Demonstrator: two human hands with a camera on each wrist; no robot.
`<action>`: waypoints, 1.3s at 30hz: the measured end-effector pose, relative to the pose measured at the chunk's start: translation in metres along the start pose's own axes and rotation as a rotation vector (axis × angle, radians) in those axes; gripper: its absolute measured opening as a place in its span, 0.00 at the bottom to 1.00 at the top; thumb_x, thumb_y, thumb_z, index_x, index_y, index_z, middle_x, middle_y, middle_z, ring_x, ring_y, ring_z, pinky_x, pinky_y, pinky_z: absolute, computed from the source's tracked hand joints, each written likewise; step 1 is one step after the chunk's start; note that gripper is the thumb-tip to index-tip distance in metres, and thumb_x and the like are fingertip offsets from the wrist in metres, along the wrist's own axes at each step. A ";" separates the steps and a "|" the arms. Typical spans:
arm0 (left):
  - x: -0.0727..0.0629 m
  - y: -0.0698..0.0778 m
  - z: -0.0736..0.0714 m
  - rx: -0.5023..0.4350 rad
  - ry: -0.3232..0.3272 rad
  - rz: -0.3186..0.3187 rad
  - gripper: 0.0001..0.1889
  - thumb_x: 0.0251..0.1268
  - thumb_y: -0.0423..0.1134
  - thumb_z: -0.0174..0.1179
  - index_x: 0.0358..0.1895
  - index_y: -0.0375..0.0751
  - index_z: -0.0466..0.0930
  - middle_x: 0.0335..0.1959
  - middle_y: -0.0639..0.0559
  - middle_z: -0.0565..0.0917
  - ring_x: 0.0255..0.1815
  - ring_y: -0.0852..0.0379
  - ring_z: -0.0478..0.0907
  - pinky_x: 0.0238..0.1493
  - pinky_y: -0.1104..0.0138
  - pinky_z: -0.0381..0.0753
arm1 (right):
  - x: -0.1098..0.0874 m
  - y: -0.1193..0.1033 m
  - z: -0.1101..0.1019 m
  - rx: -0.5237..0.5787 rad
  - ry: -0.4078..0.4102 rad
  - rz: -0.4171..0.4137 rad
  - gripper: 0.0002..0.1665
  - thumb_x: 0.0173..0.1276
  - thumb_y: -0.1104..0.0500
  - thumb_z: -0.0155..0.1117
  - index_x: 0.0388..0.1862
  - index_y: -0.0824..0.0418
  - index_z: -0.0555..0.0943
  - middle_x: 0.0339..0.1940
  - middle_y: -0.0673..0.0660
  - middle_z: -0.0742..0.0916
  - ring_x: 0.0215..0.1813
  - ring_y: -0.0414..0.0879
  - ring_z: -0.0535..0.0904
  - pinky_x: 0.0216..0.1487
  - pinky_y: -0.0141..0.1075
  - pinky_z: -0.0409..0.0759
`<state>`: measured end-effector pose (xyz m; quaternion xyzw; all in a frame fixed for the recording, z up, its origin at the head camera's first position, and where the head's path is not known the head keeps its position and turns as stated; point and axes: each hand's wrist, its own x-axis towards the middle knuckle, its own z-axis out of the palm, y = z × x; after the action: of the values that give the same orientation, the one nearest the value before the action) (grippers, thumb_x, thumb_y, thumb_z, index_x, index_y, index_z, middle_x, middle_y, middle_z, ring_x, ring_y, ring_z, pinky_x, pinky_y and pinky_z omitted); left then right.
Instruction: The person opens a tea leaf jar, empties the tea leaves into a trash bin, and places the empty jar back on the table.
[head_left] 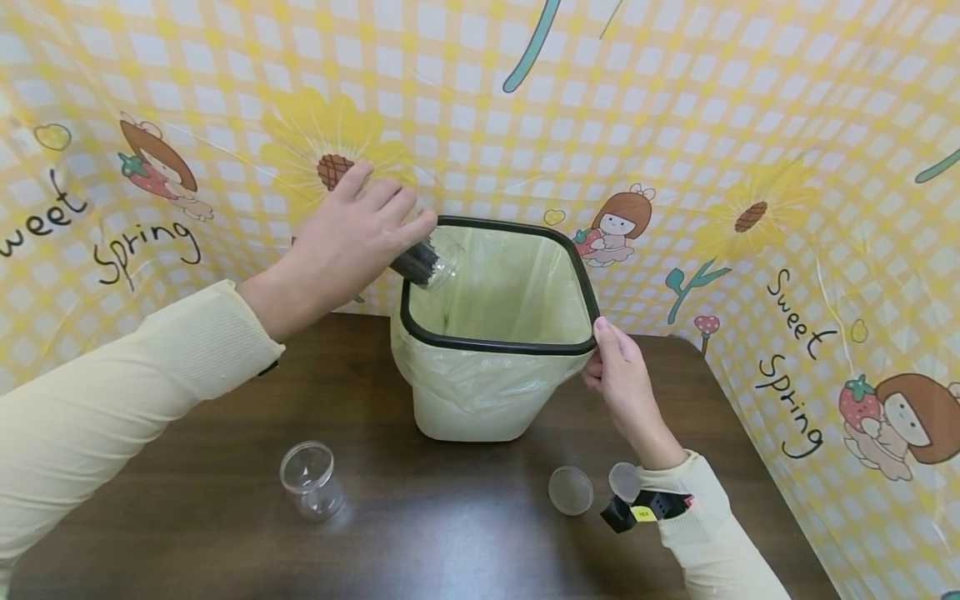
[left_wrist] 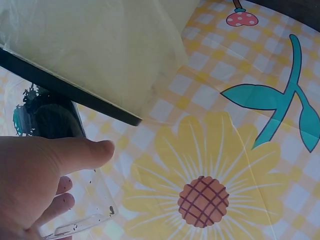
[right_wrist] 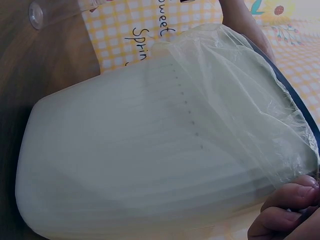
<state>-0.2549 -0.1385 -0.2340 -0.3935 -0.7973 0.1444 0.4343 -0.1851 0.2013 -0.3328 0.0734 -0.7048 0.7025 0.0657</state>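
Observation:
My left hand grips a clear jar tipped over the left side of a waste bin. Its mouth points right, over the bin's opening. Dark loose bits lie toward the mouth, and a few specks cling near the base in the left wrist view. A thin plastic bag lines the bin, folded out beneath the black rim. At the rim's near right corner, my right hand pinches the edge with thumb and curled fingers. The bin looks tilted toward the back wall.
On the dark wooden table, a second clear jar stands uncapped at front left. Two round translucent lids, one larger lid and one smaller lid, lie near my right wrist. A checked, printed cloth hangs behind and beside the table.

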 end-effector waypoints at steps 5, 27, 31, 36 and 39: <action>0.001 0.000 -0.001 -0.014 -0.028 0.002 0.26 0.52 0.14 0.61 0.54 0.39 0.77 0.48 0.39 0.80 0.53 0.39 0.74 0.67 0.44 0.65 | 0.000 0.000 0.000 0.008 0.003 -0.001 0.24 0.86 0.51 0.42 0.26 0.58 0.63 0.14 0.44 0.62 0.17 0.35 0.54 0.22 0.27 0.54; 0.004 0.003 0.000 -0.024 -0.025 0.029 0.25 0.53 0.15 0.62 0.54 0.40 0.77 0.51 0.40 0.80 0.55 0.40 0.73 0.70 0.45 0.62 | 0.000 0.000 0.000 0.002 -0.002 -0.002 0.24 0.86 0.51 0.41 0.26 0.58 0.63 0.14 0.45 0.62 0.18 0.36 0.55 0.22 0.28 0.55; 0.004 0.003 0.001 -0.019 -0.021 0.039 0.26 0.52 0.16 0.64 0.54 0.40 0.77 0.52 0.39 0.79 0.56 0.39 0.72 0.70 0.46 0.61 | 0.000 0.000 0.000 0.001 -0.001 0.000 0.24 0.86 0.51 0.42 0.26 0.58 0.63 0.14 0.45 0.62 0.18 0.36 0.55 0.22 0.28 0.54; 0.004 0.003 0.001 -0.022 -0.025 0.042 0.27 0.50 0.16 0.66 0.54 0.41 0.77 0.53 0.38 0.78 0.57 0.39 0.72 0.71 0.45 0.61 | -0.001 0.001 0.000 0.006 0.001 0.005 0.23 0.86 0.51 0.41 0.26 0.58 0.63 0.14 0.45 0.63 0.18 0.36 0.55 0.22 0.28 0.55; 0.004 0.004 0.001 -0.024 -0.019 0.044 0.26 0.51 0.16 0.65 0.54 0.41 0.77 0.53 0.38 0.78 0.56 0.39 0.72 0.69 0.46 0.62 | 0.000 0.001 0.000 0.008 0.003 0.010 0.23 0.86 0.51 0.41 0.26 0.58 0.63 0.14 0.45 0.62 0.18 0.36 0.55 0.22 0.28 0.54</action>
<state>-0.2550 -0.1328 -0.2341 -0.4146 -0.7943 0.1482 0.4187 -0.1849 0.2013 -0.3335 0.0690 -0.7024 0.7056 0.0632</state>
